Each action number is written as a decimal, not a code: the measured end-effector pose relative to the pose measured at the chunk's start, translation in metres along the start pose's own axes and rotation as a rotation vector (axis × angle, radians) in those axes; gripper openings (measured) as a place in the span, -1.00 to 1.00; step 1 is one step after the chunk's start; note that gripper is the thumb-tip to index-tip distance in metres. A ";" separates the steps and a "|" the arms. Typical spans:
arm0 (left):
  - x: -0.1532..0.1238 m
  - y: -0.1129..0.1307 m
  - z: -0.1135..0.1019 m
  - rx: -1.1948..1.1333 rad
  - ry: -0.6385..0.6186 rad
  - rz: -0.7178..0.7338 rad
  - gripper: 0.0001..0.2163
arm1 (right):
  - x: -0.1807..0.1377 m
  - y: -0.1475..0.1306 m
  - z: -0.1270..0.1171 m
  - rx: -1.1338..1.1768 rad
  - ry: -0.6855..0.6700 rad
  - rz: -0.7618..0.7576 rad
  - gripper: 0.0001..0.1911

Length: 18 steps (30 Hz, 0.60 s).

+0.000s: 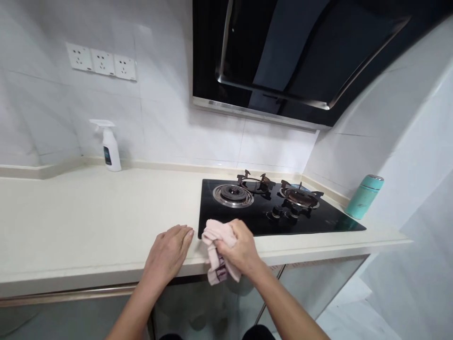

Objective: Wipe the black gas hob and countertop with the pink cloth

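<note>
My right hand (244, 248) is closed around a bunched pale pink cloth (217, 231) at the front left corner of the black gas stove (230, 224). Part of the cloth, with a dark purple pattern, hangs over the counter's front edge. To the left, my left hand (169, 250) lies on the cream countertop (106, 222) near the stove's edge. It holds nothing, and its fingers are stretched out. On the stove, the left burner (233, 194) has no pan support around it; a loose pan support (255, 184) sits just behind it. The right burner (300, 196) has its support in place.
A white spray bottle (111, 148) stands against the back wall at left, below wall sockets (102, 62). On the right, a turquoise flask (365, 197) stands beside the stove. A black range hood (269, 56) overhangs the stove. Two control knobs (277, 212) rise near its front.
</note>
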<state>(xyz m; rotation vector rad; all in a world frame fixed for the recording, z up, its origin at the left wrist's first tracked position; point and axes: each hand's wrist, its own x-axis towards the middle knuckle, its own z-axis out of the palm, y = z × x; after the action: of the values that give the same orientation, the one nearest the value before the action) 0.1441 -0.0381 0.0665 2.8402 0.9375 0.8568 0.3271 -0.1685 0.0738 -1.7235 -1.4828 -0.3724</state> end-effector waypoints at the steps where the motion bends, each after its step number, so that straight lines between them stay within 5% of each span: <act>1: 0.000 0.001 -0.001 0.006 -0.006 -0.007 -0.57 | 0.008 0.009 -0.009 -0.035 0.046 0.026 -0.78; 3: 0.001 0.002 -0.001 0.015 -0.018 -0.021 -0.57 | 0.027 0.031 -0.029 -0.203 0.062 0.078 -0.71; 6: 0.002 0.001 0.000 0.017 -0.032 -0.046 -0.57 | 0.054 0.068 -0.047 -0.459 -0.111 0.253 -0.53; 10: 0.003 -0.003 0.006 0.014 -0.043 -0.067 -0.57 | 0.068 0.107 -0.040 -0.529 -0.287 0.386 -0.38; 14: 0.003 -0.010 0.010 0.013 -0.041 -0.066 -0.56 | 0.057 0.110 -0.032 -0.572 -0.296 0.399 -0.30; 18: 0.002 -0.015 0.014 0.010 -0.031 -0.070 -0.54 | 0.022 0.098 -0.049 -0.597 -0.270 0.361 -0.47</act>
<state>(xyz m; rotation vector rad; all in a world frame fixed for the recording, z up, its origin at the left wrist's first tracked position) 0.1447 -0.0225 0.0528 2.8017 1.0341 0.8015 0.4372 -0.1864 0.0819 -2.5543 -1.2732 -0.4281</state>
